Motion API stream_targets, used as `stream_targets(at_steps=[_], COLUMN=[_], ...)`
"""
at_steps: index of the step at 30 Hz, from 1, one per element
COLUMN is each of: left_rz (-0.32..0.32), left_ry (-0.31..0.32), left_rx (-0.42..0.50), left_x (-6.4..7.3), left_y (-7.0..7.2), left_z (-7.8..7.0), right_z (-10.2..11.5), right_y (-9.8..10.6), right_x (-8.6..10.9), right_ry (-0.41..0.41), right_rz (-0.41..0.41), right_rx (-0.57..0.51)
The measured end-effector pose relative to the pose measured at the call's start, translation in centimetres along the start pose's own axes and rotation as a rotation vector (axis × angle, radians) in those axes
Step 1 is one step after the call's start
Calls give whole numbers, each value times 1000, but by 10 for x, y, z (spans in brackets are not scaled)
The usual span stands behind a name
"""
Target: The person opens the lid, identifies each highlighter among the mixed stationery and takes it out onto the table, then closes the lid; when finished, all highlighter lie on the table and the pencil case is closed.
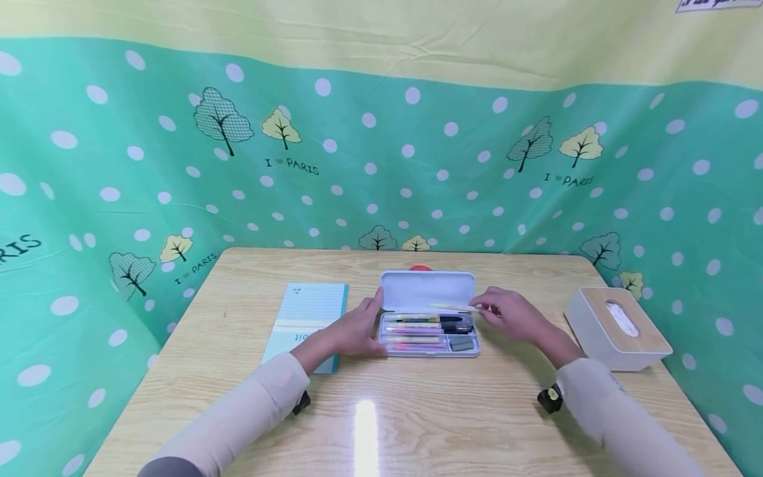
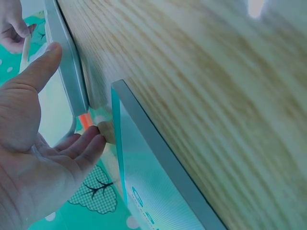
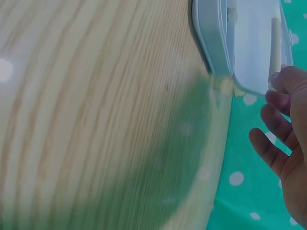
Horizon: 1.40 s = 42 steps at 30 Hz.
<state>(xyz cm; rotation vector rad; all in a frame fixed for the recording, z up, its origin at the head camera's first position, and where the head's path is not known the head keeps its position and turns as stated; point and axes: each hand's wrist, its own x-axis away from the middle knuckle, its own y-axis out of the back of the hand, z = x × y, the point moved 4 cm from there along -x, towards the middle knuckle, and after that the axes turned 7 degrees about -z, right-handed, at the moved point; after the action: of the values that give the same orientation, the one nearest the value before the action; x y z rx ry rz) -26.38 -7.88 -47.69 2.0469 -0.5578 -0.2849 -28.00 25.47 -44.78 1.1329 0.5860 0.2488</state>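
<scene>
A white pencil case [image 1: 430, 355] lies with its lid [image 1: 426, 288] raised at the back. Inside are several pens [image 1: 416, 329] and a grey block like an eraser [image 1: 461, 344]. My left hand [image 1: 357, 328] rests at the case's left side, thumb by the front corner and index finger along the lid's edge; its fingers are extended in the left wrist view. Between thumb and fingertips, my right hand [image 1: 512, 315] pinches a slim pale pen [image 3: 276, 45], held over the right part of the lid. The other right fingers are loosely bent.
A light blue notebook [image 1: 310, 306] lies left of the case, partly under my left forearm. At the right stands a white tissue box [image 1: 620, 331] with a wooden top. Something red [image 1: 420, 267] shows behind the lid. A patterned green curtain [image 1: 381, 172] hangs beyond the table.
</scene>
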Motion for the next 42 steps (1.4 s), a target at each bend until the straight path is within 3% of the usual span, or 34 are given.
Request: stream_targets(at_steps=[17,24,42], left_rz=[0,-5,5], left_ry=[-2,10,14], left_rx=[-12,1,-2], left_x=[-1,0,-1], left_y=[-1,0,-1], left_z=[0,-1,1], right_z=[-47,-66,-83], right_y=[20,25,13], right_x=[38,52,61], right_ry=[-116,-122,-141], right_rz=[-6,-17,88], right_rx=[57,69,218])
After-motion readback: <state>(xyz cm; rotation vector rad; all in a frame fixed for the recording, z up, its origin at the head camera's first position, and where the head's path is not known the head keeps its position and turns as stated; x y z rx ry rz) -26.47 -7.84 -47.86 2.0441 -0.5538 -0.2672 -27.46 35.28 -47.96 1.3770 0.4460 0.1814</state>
